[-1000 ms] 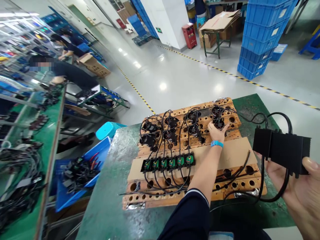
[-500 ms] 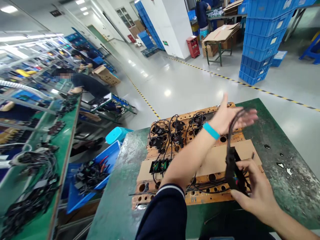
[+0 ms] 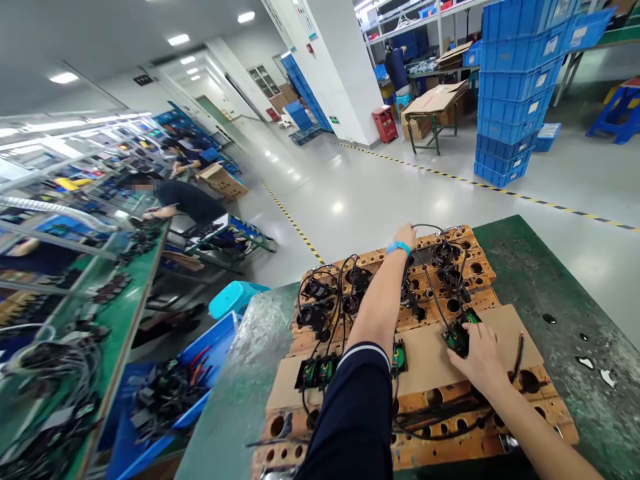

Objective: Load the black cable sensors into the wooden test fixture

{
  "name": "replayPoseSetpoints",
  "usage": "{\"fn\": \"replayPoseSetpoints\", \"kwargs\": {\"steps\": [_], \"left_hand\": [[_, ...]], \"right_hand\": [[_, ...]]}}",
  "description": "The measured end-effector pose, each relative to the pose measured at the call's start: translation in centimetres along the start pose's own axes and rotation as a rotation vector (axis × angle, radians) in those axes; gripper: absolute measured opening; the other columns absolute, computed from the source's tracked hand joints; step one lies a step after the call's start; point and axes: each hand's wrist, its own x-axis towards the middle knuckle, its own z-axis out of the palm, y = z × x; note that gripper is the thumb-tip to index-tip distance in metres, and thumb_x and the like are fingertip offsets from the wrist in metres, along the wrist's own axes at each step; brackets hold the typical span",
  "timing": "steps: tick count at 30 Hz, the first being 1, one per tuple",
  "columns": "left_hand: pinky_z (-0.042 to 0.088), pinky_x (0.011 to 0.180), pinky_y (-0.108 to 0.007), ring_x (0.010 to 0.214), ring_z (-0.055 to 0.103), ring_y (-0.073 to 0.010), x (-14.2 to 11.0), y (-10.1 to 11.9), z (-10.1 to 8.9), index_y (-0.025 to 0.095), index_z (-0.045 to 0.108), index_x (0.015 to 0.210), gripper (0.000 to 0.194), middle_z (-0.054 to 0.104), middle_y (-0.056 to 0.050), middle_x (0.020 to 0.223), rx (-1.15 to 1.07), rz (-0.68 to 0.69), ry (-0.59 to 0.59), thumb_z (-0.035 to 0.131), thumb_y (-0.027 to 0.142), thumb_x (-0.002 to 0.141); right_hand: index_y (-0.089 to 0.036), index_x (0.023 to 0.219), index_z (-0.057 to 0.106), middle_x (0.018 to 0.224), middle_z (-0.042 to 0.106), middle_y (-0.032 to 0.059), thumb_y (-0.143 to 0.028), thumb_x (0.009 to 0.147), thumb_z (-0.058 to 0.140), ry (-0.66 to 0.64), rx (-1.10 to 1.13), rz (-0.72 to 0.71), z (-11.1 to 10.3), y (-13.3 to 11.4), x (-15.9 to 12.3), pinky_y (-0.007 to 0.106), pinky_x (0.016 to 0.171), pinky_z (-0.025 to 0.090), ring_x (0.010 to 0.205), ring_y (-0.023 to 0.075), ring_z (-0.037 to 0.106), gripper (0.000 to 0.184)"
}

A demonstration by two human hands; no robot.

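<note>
A wooden board with many holes [image 3: 481, 268] lies on a green table and carries black round connectors and looped black cables. My left hand [image 3: 405, 235], with a blue wristband, reaches over to the board's far edge, its fingers curled at a black cable [image 3: 430, 227] that arcs there. My right hand [image 3: 481, 357] rests on a cardboard strip [image 3: 430, 363] laid across the board and pinches a black module with green inserts [image 3: 457, 335]. More black-and-green modules [image 3: 315, 372] sit on the strip's left part, partly hidden by my left sleeve.
The worn green table [image 3: 550, 287] extends to the right. A blue bin of black parts [image 3: 165, 393] and a cyan stool [image 3: 233, 298] stand at the left. A co-worker [image 3: 185, 199] sits at the long left bench. Stacked blue crates [image 3: 515, 93] stand across the aisle.
My right hand brought the black module block in from the right and down onto the cardboard. My left hand left a round connector, swept up, and moved to the board's far edge.
</note>
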Motion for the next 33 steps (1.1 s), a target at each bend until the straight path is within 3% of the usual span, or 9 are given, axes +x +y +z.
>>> {"fn": "replayPoseSetpoints", "kwargs": {"steps": [5, 8, 11, 14, 18, 22, 25, 29, 33], "left_hand": [[0.040, 0.110, -0.057, 0.115, 0.062, -0.0371, -0.7, -0.2, 3.3, 0.022, 0.063, 0.069, 0.038, 0.068, -0.019, 0.086, 0.095, -0.002, -0.164, 0.069, 0.058, 0.079], [0.040, 0.110, -0.054, 0.117, 0.061, -0.0395, -2.8, 0.8, 3.7, 0.022, 0.058, 0.061, 0.049, 0.066, -0.019, 0.081, 0.129, 0.033, -0.212, 0.067, 0.068, 0.077], [0.047, 0.101, -0.054, 0.104, 0.066, -0.0430, -7.0, 2.6, 4.3, 0.022, 0.047, 0.047, 0.062, 0.061, -0.015, 0.066, 0.268, 0.162, -0.389, 0.070, 0.075, 0.069], [0.049, 0.096, -0.055, 0.102, 0.067, -0.0448, -11.6, 4.2, 5.1, 0.021, 0.049, 0.052, 0.052, 0.065, -0.014, 0.072, 0.450, 0.330, -0.584, 0.086, 0.055, 0.061], [0.054, 0.086, -0.051, 0.093, 0.070, -0.0396, -14.3, 5.4, 4.8, 0.022, 0.057, 0.076, 0.030, 0.068, -0.012, 0.080, 0.443, 0.352, -0.638, 0.084, 0.021, 0.064], [0.055, 0.069, -0.032, 0.072, 0.069, -0.0189, -13.4, 6.3, 1.8, 0.023, 0.047, 0.110, 0.039, 0.068, -0.002, 0.078, -0.206, 0.077, -0.754, 0.069, 0.018, 0.079], [0.048, 0.061, -0.022, 0.066, 0.065, -0.0107, -11.5, 6.0, -1.3, 0.022, 0.043, 0.116, 0.041, 0.066, 0.002, 0.080, -0.707, -0.194, -0.687, 0.066, 0.016, 0.082], [0.031, 0.048, -0.018, 0.054, 0.054, -0.0045, -8.8, 3.8, -3.0, 0.020, 0.044, 0.116, 0.040, 0.068, -0.001, 0.087, -0.688, -0.283, -0.466, 0.063, 0.009, 0.082], [0.032, 0.047, -0.019, 0.056, 0.055, -0.0037, -6.7, 3.1, 0.3, 0.019, 0.051, 0.117, 0.040, 0.068, -0.007, 0.118, -0.558, -0.193, -0.527, 0.057, 0.004, 0.080]], "right_hand": [[-0.015, 0.128, 0.049, 0.110, 0.059, 0.0135, -0.053, 0.088, 0.066, -0.047, 0.008, -0.090, 0.0, 1.0, -0.8, 0.049, 0.090, 0.044, 0.102, 0.0311, 0.052, 0.058], [-0.018, 0.123, 0.054, 0.113, 0.056, 0.0135, -0.041, 0.097, 0.056, -0.015, 0.093, -0.055, -0.1, 1.4, -0.4, 0.046, 0.090, 0.046, 0.103, 0.0284, 0.051, 0.035], [-0.019, 0.104, 0.058, 0.118, 0.053, 0.0154, -0.029, 0.095, 0.053, 0.045, 0.123, -0.004, 0.2, 2.0, 0.1, 0.048, 0.091, 0.047, 0.110, 0.0297, 0.050, 0.014], [-0.019, 0.096, 0.058, 0.111, 0.056, 0.0134, -0.024, 0.094, 0.052, 0.054, 0.170, 0.036, 0.1, 2.5, 0.4, 0.046, 0.088, 0.048, 0.105, 0.0281, 0.053, 0.009], [-0.020, 0.100, 0.060, 0.107, 0.057, 0.0093, -0.028, 0.095, 0.057, 0.175, 0.224, 0.037, -2.2, 1.9, 0.1, 0.044, 0.091, 0.046, 0.104, 0.0248, 0.054, 0.009], [-0.022, 0.104, 0.063, 0.103, 0.059, 0.0069, -0.025, 0.092, 0.065, 0.314, 0.174, -0.072, -5.9, -0.3, 0.7, 0.044, 0.095, 0.044, 0.106, 0.0239, 0.053, 0.013], [-0.020, 0.106, 0.063, 0.103, 0.060, 0.0084, -0.020, 0.091, 0.067, 0.354, 0.165, -0.170, -7.5, -2.2, 2.3, 0.039, 0.090, 0.045, 0.102, 0.0223, 0.055, 0.016], [-0.017, 0.099, 0.064, 0.097, 0.060, 0.0087, -0.017, 0.092, 0.063, 0.325, 0.207, -0.242, -6.2, -3.5, 4.6, 0.037, 0.084, 0.046, 0.093, 0.0200, 0.055, 0.007], [-0.019, 0.094, 0.066, 0.096, 0.060, 0.0078, -0.026, 0.091, 0.064, 0.285, 0.351, -0.093, -3.2, -3.2, 5.4, 0.039, 0.082, 0.045, 0.093, 0.0221, 0.053, 0.008]]}}
